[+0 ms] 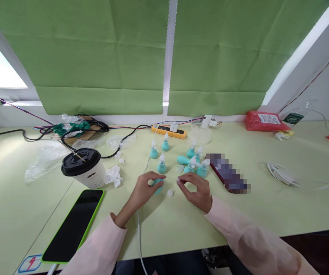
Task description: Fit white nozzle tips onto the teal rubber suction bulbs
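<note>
My left hand (147, 190) is closed around a small teal bulb (158, 186), its thumb and fingers on the bulb's sides. To its right, my right hand (195, 190) pinches a tiny whitish piece (178, 179) between thumb and fingertip. A small white round piece (170, 193) lies on the table between the hands. Just beyond stand teal bulbs with clear pointed tips, one (161, 167) behind my left hand and another (165, 144) farther back. Several more, including one at the right (202, 170), cluster behind my right hand near a teal piece lying down (183, 159).
A lidded paper cup (91, 173) and a green-edged phone (74, 225) are at the left. A dark red phone (229, 175) and white cable (281, 173) lie right. Behind are a yellow power strip (168, 131) and a red package (264, 121). A white cord passes beneath my left hand.
</note>
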{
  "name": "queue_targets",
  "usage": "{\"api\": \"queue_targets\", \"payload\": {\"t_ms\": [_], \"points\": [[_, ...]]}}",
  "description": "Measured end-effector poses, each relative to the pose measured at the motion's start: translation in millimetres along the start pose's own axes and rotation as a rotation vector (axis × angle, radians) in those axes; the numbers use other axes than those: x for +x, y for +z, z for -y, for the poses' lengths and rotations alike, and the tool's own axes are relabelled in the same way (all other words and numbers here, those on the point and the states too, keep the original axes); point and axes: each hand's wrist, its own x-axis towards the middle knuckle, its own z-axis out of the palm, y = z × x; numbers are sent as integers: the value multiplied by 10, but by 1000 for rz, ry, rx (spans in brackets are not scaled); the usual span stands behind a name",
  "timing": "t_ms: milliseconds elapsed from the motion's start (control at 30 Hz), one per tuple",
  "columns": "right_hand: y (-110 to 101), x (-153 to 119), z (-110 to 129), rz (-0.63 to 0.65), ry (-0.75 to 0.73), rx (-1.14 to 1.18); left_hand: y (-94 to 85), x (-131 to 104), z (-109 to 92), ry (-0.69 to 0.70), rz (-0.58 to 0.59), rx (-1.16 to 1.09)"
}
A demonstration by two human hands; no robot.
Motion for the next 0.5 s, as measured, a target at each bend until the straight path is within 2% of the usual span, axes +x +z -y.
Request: {"api": "queue_targets", "payload": {"t_ms": [67,133,200,300,367,433,500], "points": [[-34,34,-10,-40,75,19,-10,35,93,82,-120,354],[-66,45,-38,-78,121,42,11,73,168,137,-127,624],[-92,37,-73,-132,147,65,60,110,201,223,-121,790],[-116,7,-114,-254,181,109,153,159,154,429,-156,968],[-122,-11,-126,-292,209,137,214,200,73,600,-94,1027],[-121,-21,-127,-274,234,151,277,257,-25,726,17,1018],[-116,-22,-122,-255,250,154,350,335,-113,740,109,932]]}}
